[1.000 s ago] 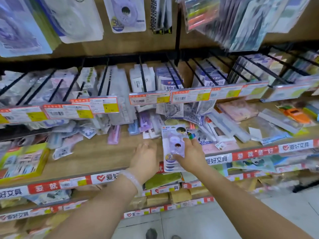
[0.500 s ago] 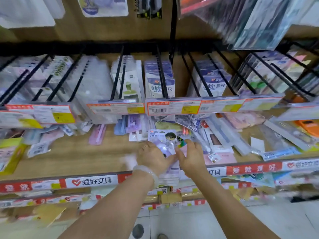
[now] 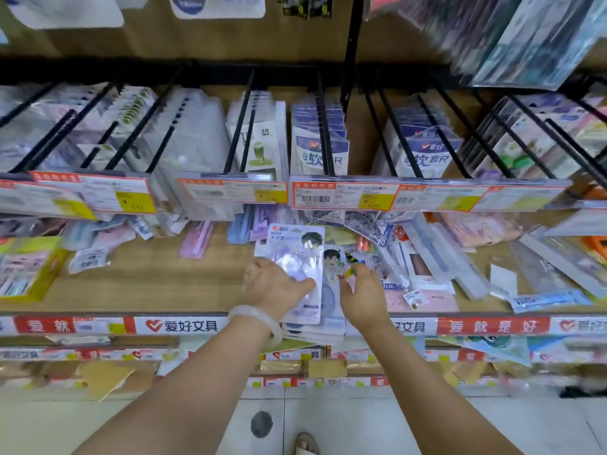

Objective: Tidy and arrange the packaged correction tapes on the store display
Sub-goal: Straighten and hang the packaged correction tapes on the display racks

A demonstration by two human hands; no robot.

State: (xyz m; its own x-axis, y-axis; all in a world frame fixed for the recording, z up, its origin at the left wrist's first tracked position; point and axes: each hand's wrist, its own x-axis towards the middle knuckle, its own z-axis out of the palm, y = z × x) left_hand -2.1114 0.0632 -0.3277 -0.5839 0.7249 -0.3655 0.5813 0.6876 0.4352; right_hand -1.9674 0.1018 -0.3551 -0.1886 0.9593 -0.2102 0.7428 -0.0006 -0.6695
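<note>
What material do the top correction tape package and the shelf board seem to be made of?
Top correction tape package: likely printed card under clear glossy plastic, since its front throws glare. Shelf board: wood or wood-look laminate with a matte finish and visible grain; which one cannot be told.

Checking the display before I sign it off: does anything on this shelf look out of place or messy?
Yes. The correction tape packs under the left hand and right hand overhang the shelf edge. Right of them, loose ruler packets lie heaped at crossed angles.
</note>
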